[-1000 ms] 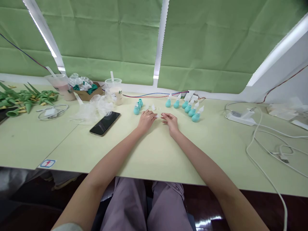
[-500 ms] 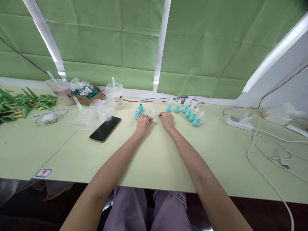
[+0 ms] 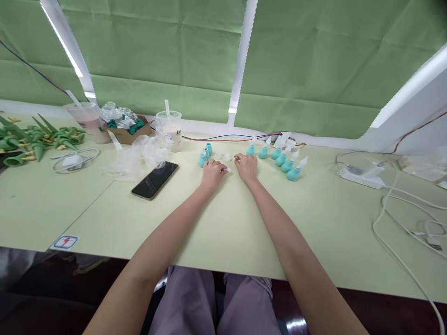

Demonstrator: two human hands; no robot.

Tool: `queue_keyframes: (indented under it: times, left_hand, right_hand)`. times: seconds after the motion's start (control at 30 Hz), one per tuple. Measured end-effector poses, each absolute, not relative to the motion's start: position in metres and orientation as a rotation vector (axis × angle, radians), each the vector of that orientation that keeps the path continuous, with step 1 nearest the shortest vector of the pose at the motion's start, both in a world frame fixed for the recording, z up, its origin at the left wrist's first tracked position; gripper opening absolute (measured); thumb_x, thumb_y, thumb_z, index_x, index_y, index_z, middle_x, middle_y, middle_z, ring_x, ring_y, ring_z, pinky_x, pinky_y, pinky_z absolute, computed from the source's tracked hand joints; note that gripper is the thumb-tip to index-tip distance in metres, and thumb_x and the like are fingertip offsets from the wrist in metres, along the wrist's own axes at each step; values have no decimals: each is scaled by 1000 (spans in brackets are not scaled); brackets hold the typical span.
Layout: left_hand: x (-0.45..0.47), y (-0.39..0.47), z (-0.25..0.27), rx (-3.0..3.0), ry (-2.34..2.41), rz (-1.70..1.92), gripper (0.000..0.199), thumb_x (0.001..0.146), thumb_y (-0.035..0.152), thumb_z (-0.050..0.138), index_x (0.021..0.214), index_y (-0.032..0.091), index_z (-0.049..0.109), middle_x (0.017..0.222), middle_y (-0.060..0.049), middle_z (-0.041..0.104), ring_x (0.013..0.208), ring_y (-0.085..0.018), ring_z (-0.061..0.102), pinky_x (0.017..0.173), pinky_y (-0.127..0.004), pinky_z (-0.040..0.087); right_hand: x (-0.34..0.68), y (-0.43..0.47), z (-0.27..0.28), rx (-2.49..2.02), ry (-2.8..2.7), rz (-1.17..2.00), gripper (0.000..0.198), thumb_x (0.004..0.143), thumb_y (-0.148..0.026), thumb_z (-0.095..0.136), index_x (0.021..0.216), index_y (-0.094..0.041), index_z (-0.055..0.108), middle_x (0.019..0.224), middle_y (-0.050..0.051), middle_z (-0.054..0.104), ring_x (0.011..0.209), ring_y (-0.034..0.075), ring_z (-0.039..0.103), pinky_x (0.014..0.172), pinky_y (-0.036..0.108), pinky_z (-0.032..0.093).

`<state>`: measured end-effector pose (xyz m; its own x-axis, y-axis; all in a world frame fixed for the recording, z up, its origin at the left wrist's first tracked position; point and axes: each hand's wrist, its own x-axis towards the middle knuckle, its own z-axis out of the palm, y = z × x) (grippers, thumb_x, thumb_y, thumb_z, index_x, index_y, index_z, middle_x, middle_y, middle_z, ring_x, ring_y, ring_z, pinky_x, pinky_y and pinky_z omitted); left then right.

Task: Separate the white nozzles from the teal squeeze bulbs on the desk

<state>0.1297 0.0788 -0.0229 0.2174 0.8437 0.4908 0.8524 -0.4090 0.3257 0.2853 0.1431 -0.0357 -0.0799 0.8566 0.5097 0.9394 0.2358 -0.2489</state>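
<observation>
My left hand [image 3: 213,176] is closed in a pinch on a small white nozzle [image 3: 228,170], just above the table. Beside it, my right hand [image 3: 247,168] has its fingers curled together; what they hold, if anything, is too small to make out. Several teal bulbs without nozzles [image 3: 202,161] stand just behind and left of my left hand. Loose white nozzles [image 3: 227,156] lie between and beyond the hands. To the right of my right hand, several teal bulbs with white nozzles [image 3: 294,174] stand upright in two rough lines.
A phone [image 3: 155,180] and a crumpled clear bag [image 3: 139,156] lie left of my hands. Behind them stand a drink cup [image 3: 172,132] and a cardboard box [image 3: 127,136]. Green plastic parts [image 3: 38,139] are piled at far left. A power strip [image 3: 361,177] with white cables lies right.
The view has shifted slightly, so the table things appear moved. My hands stay close together near the nozzles, the left still pinching the white nozzle.
</observation>
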Motion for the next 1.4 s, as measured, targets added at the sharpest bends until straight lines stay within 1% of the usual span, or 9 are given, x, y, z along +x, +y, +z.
queue_keyframes:
  times: [0.2, 0.4, 0.53, 0.73, 0.87, 1.0, 1.1, 1.2, 1.4]
  left_hand:
    - [130, 77, -19, -2414, -1748, -947, 16, 84, 29, 54, 87, 23, 69, 89, -4, 69, 92, -24, 53, 82, -38, 33]
    - [127, 74, -14, -2234, -1915, -1056, 20, 85, 35, 52, 86, 23, 68, 92, -6, 69, 96, -25, 53, 87, -40, 30]
    - [123, 74, -12, -2090, -2021, -1145, 27, 88, 38, 45, 85, 23, 67, 92, -6, 69, 95, -24, 52, 88, -40, 29]
    - [124, 74, -13, -2135, -1990, -1145, 28, 90, 36, 41, 88, 24, 67, 95, -6, 68, 95, -23, 52, 88, -38, 30]
    - [127, 69, -6, -2062, -1981, -1196, 27, 89, 35, 44, 109, 25, 59, 108, -7, 63, 104, -24, 49, 91, -38, 32]
    - [123, 68, 2, -1641, -2110, -1357, 46, 84, 35, 53, 126, 22, 42, 127, -12, 46, 117, -27, 40, 95, -39, 32]
    - [114, 76, -2, -1436, -2237, -1372, 52, 81, 38, 56, 127, 19, 38, 131, -15, 41, 120, -30, 37, 97, -41, 32]
    - [103, 88, -12, -1399, -2385, -1323, 54, 78, 40, 60, 124, 20, 40, 126, -15, 44, 118, -31, 39, 95, -43, 33]
    - [95, 99, -22, -1536, -2486, -1263, 37, 75, 42, 62, 108, 25, 55, 119, -13, 49, 116, -32, 41, 92, -46, 35]
  right_hand:
    - [286, 134, -31, -1529, -1874, -234, 21, 85, -17, 46, 95, -22, 63, 94, 5, 68, 90, 22, 56, 84, 37, 29]
    - [275, 103, -20, -1195, -2058, -109, 35, 86, -15, 35, 113, -22, 57, 113, 6, 61, 100, 18, 55, 87, 29, 38]
    - [263, 94, -21, -1022, -2220, -86, 35, 86, -19, 41, 118, -24, 55, 119, 4, 59, 111, 17, 51, 94, 29, 37]
    - [259, 101, -26, -1118, -2115, -56, 25, 88, -31, 47, 109, -23, 60, 110, 4, 64, 96, 17, 58, 86, 29, 38]
    - [262, 110, -27, -1274, -1931, 47, 19, 85, -29, 51, 100, -24, 62, 102, 1, 68, 80, 15, 61, 82, 30, 36]
    - [266, 124, -29, -1487, -1744, 171, 13, 82, -29, 54, 92, -24, 62, 92, -2, 70, 78, 15, 61, 84, 33, 32]
    - [267, 130, -32, -1575, -1753, 157, 10, 80, -30, 57, 84, -25, 65, 85, 0, 70, 86, 18, 59, 84, 35, 30]
    - [268, 133, -34, -1588, -1799, 122, 10, 78, -29, 58, 82, -26, 67, 85, 1, 69, 92, 21, 56, 83, 36, 29]
    - [268, 135, -36, -1601, -1762, 131, 12, 79, -32, 57, 82, -25, 66, 93, 2, 68, 95, 21, 53, 80, 34, 31]
